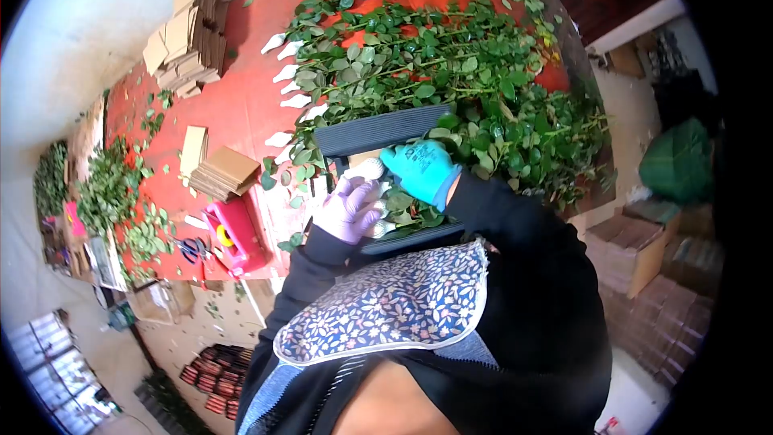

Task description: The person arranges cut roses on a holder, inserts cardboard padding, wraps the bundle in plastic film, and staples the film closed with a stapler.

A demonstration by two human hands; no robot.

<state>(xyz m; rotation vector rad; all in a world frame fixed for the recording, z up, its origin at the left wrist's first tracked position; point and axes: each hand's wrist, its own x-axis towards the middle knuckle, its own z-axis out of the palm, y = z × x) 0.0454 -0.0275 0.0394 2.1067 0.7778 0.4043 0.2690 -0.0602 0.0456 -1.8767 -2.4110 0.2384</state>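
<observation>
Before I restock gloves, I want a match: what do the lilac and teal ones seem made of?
Lilac glove: probably thin latex or nitrile, satiny; it clings and creases. Teal glove: perhaps coated fabric, fairly matte; thicker-looking, with dark print.

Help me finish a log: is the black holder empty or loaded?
Loaded: white-wrapped heads and leaves show inside the black holder.

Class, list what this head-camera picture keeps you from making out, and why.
All in the head view:
- What the white wraps enclose: covered by them.
- Right hand's palm: hidden by its own teal-gloved back.
- Print on that glove: too small to read.
- Contents of the green bag: hidden by its material.
</observation>
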